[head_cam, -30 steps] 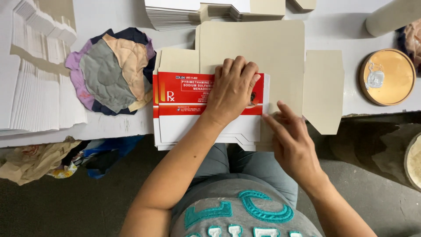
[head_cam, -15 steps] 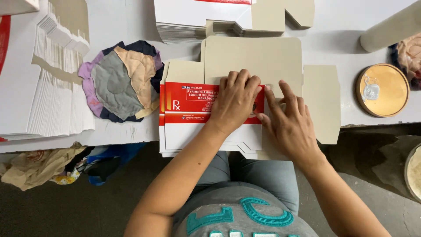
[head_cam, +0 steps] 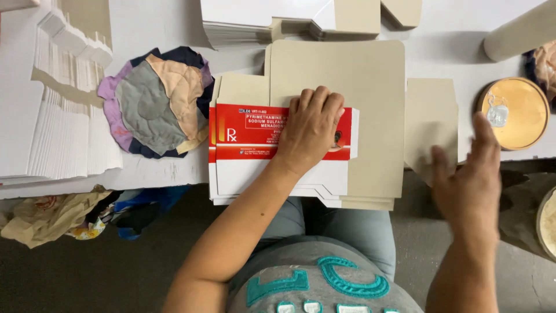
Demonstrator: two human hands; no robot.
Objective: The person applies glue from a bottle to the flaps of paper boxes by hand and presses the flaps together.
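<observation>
A left hand (head_cam: 310, 130) covers the middle of a red-and-white carton flap (head_cam: 255, 136); the right hand (head_cam: 469, 179), motion-blurred, hangs off the tabletop's (head_cam: 150, 23) near edge. Card stacks (head_cam: 260, 20) are cropped at its far edge.

The flat folded cardboard carton (head_cam: 278, 136) shows a red band over white, with beige unprinted flaps. The round patchwork cloth pad (head_cam: 153, 104) mixes grey, peach, lilac and navy.
</observation>
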